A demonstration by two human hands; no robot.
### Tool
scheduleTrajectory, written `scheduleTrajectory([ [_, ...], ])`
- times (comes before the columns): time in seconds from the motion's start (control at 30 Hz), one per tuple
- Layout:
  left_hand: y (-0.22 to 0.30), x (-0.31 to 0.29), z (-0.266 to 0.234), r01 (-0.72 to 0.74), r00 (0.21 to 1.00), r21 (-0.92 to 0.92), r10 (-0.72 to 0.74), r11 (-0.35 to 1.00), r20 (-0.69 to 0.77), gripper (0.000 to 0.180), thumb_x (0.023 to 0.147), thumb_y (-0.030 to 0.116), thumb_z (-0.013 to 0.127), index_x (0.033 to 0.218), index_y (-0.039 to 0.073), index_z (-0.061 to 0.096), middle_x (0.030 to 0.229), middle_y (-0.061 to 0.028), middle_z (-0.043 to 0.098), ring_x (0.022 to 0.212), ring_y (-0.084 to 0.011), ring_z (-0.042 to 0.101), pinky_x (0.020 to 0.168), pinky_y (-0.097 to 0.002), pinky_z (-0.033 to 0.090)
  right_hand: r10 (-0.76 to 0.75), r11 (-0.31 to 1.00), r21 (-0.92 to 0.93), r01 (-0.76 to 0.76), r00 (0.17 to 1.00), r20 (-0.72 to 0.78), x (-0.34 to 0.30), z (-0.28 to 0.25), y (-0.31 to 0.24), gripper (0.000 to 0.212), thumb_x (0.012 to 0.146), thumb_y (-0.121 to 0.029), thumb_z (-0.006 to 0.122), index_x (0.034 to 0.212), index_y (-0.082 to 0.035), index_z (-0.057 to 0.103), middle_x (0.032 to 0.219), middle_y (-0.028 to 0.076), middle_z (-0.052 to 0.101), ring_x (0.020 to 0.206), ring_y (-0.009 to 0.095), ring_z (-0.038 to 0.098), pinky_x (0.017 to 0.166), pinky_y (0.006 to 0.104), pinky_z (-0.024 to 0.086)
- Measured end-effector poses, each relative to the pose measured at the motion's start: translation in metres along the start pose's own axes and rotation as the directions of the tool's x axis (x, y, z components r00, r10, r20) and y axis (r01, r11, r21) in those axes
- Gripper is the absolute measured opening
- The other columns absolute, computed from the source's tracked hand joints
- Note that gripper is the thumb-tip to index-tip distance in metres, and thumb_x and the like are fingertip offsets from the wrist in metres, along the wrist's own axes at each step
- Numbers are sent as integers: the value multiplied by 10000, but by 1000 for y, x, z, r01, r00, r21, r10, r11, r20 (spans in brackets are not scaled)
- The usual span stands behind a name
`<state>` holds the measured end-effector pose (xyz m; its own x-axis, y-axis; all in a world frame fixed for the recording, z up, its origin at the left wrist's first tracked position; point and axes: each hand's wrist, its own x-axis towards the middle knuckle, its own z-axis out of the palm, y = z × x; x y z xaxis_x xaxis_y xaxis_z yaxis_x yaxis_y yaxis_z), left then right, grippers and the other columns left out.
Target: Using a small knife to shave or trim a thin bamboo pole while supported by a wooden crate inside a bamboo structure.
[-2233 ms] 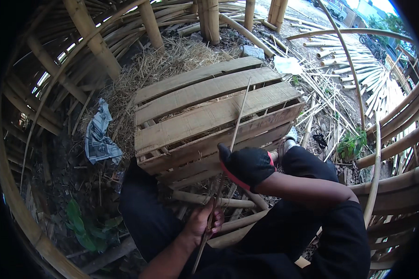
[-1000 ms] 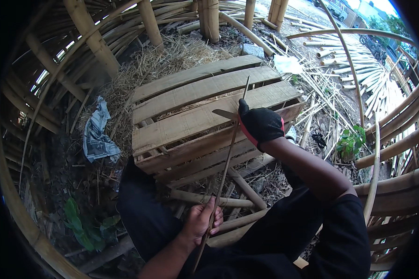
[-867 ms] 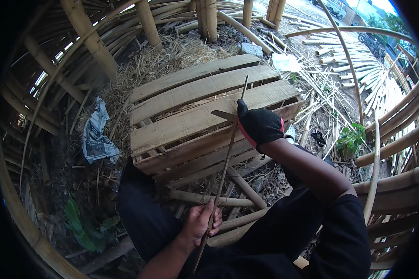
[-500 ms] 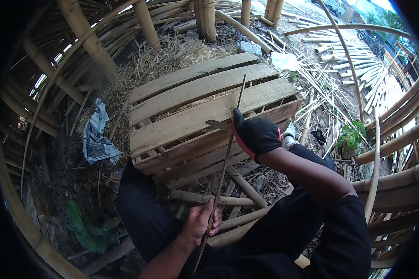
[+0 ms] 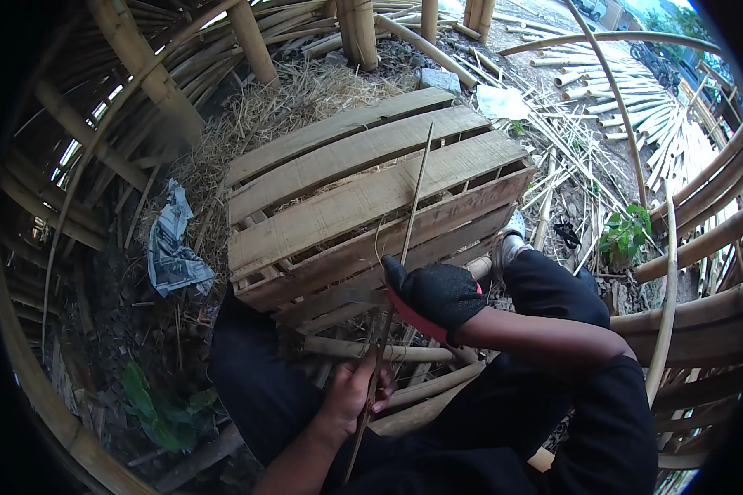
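A long, thin bamboo strip [image 5: 419,177] slants from above the wooden crate down towards my lap. My bare left hand [image 5: 357,394] is closed round its lower part. Higher up, my right hand [image 5: 433,299], in a black and red glove, is closed on a knife [image 5: 360,294] whose blurred blade juts out to the left across the strip. The glove hides the knife's handle. Its thumb lies along the strip. A fine curled shaving [image 5: 379,239] stands up beside the strip, just above the glove.
The slatted wooden crate [image 5: 305,229] stands before my knees. Bamboo poles [image 5: 425,353] lie below it. Straw [image 5: 305,103] and crumpled newspaper [image 5: 173,247] are to its left and behind. Cut bamboo pieces [image 5: 603,99] spread at the far right, beyond a green plant [image 5: 626,233].
My right hand and the knife have slid down along the strip towards my left hand. A curled shaving now shows above the glove. My left hand has hardly moved.
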<state>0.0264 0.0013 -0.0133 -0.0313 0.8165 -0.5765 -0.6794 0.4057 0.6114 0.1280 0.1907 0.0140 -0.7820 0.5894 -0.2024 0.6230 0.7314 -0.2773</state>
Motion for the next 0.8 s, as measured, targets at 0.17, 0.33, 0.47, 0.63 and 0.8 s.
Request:
scheduleTrajectory([
  [0.17,-1,2,-3,-66,998,63,66,996,11,409,996,393,450,847,35,577,745,-82,577,604,-141,564,435,-249,429,-62,996,-70,58,997,-46,-4,-19,-3,455,979,-340,345,1380,-134,402,720,199,646,635,374,648,579,490,510],
  [0.33,1,-7,-1,26,995,218,-4,976,-102,526,983,518,362,983,51,603,878,-68,610,760,-187,654,502,-279,508,-86,995,-42,85,996,-18,-1,-25,-1,481,970,-325,357,1444,-257,308,743,218,642,647,381,647,554,496,504],
  [0.47,0,-9,-15,164,986,108,-165,981,2,622,971,583,272,990,62,611,891,-76,620,773,-203,659,515,-292,507,-10,999,-35,9,1000,-18,10,-39,14,471,985,-369,324,1443,-262,299,740,225,637,671,398,643,613,490,507],
  [0.63,0,-9,-16,287,927,162,-317,944,200,673,967,610,232,931,50,602,791,-61,593,645,-177,622,469,-233,455,320,931,212,-296,943,-89,35,-64,49,718,952,-611,222,1048,-50,659,794,260,641,794,436,629,783,474,479],
  [0.8,-2,-8,-20,177,971,90,-189,980,144,489,1006,463,363,867,50,586,573,-12,485,435,-94,449,402,-227,369,439,887,216,-409,891,-116,48,-73,47,833,929,-659,206,842,18,683,795,276,636,824,429,631,807,473,474],
])
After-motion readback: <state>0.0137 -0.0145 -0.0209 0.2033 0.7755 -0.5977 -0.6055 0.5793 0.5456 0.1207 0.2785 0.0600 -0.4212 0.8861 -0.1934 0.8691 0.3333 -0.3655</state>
